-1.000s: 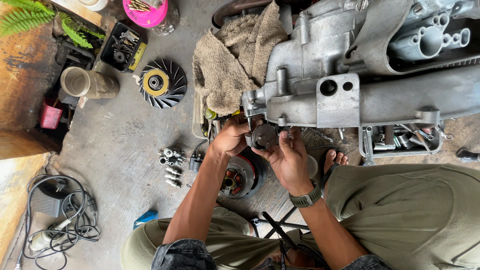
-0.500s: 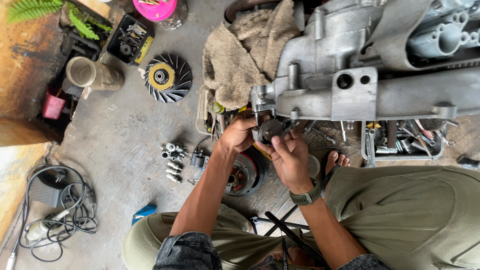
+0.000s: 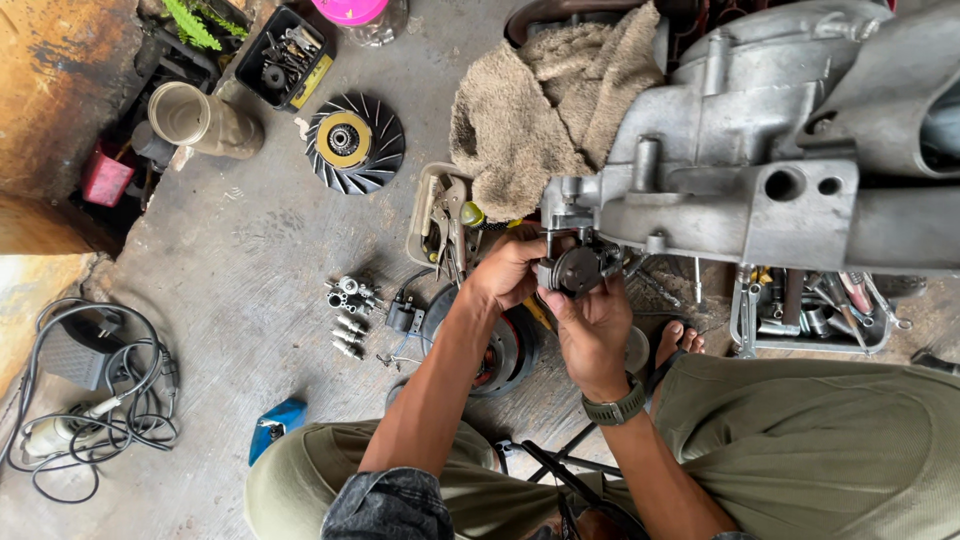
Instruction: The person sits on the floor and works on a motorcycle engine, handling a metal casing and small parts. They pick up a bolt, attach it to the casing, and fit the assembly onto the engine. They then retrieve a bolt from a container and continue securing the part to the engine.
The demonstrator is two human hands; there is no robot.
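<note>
together both hands (image 3: 560, 295) hold the round dark part (image 3: 578, 270) flat-face up.

Grey concrete floor (image 3: 250, 250) carries finned fan wheel (image 3: 355, 142), small bolts (image 3: 350, 310), cable coil (image 3: 90, 400), parts tray (image 3: 285, 55), tool tray (image 3: 745, 320), rag (image 3: 530, 120).

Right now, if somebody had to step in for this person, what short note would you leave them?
Left hand: gripping the left side of the small dark round part at the near end of the grey engine casing.
Right hand: under that part, fingers up against it, wristwatch on the wrist.
Nearby: pliers in a shallow tray, a towel draped by the casing, small fittings on the floor, a finned fan wheel farther off, a tool tray below the casing.
Done: the part sits against the casing.
Left: I cannot tell whether it is fastened; check before letting go.
</note>
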